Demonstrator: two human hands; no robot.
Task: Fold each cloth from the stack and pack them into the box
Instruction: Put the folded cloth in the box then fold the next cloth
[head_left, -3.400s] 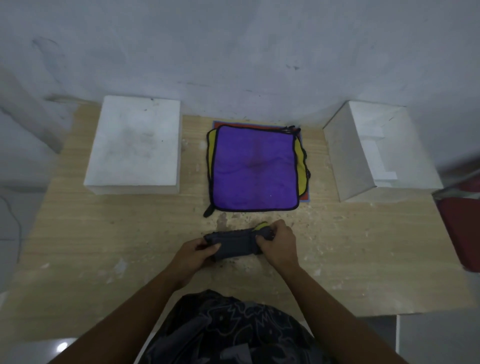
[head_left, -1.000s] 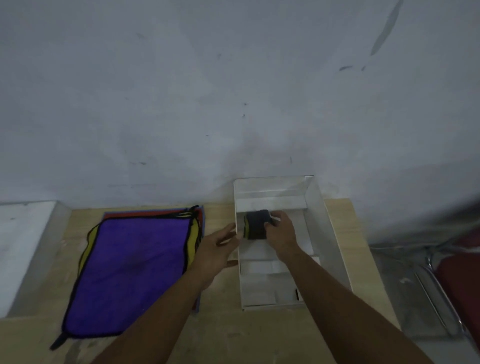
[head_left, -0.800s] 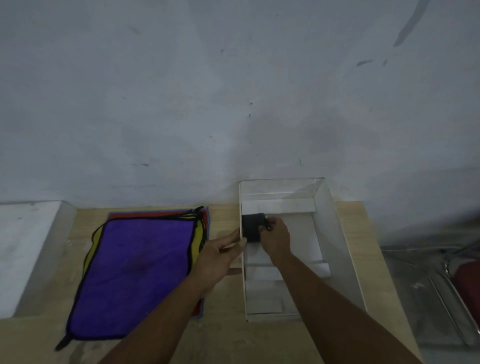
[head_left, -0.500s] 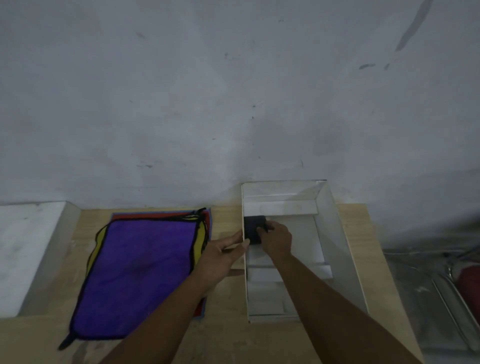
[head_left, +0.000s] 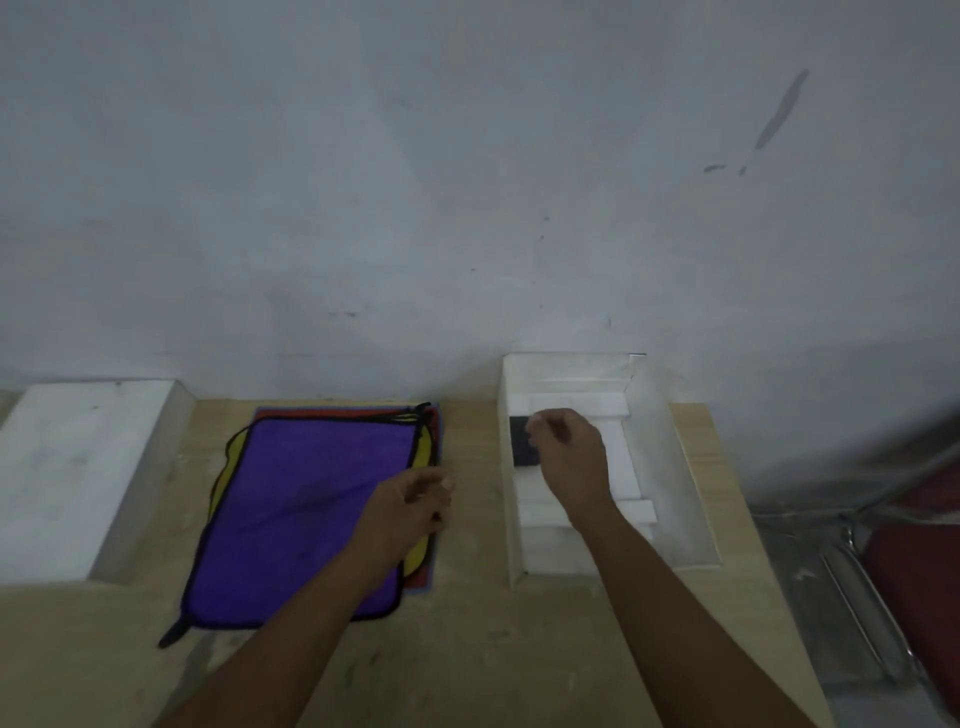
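We see the folded dark cloth (head_left: 522, 441) lying inside the white box (head_left: 670, 467), against its left wall near the far end. Our right hand (head_left: 569, 457) is over the box with loosely curled fingers at the cloth's right edge; we cannot tell whether it grips the cloth. Our left hand (head_left: 410, 512), half curled and holding nothing, hovers over the right edge of the stack (head_left: 306, 499), purple cloth on top. Both stack and box rest on the wooden table (head_left: 467, 623), beside a white block (head_left: 78, 467).
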